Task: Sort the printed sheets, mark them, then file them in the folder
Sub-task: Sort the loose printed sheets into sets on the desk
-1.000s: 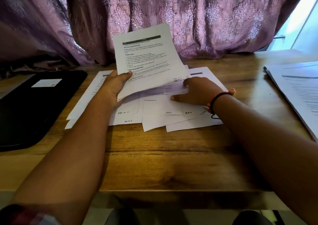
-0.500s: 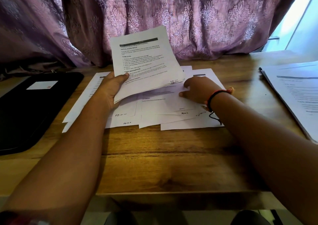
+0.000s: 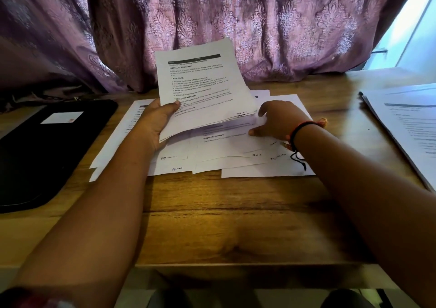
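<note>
- While its far end is tilted up toward the curtain, a stack of printed sheets [image 3: 203,88] is gripped at its near left corner by the left hand [image 3: 155,123]. The thumb is laid on the top page and the fingers are curled beneath. From that grip the stack extends up and to the right, raised off the table.
- Bold headings such as "TASK GOAL" and "TASK DESCRIPTION" can be read on the top page, and a small handwritten mark is seen at its near right corner.
- Below the raised stack, loose sheets [image 3: 259,166] are spread overlapping on the wooden table [image 3: 212,213]. Pen marks are seen along their near edges but are too blurred to be read.
- The right hand [image 3: 280,121] is set on these loose sheets, just right of the raised stack's near right corner. Its fingers are bent and the thumb tip touches the paper; whether a sheet is pinched cannot be told.
- Black and orange bands [image 3: 299,130] are worn on the right wrist.
- A black folder [image 3: 47,147] is laid flat at the left of the table, just beside the spread, with a white label [image 3: 61,117] on its cover.
- Another pile of printed pages [image 3: 405,123] is placed at the right edge, well apart from the spread.
- A purple patterned curtain [image 3: 283,24] is hung behind the far edge.
</note>
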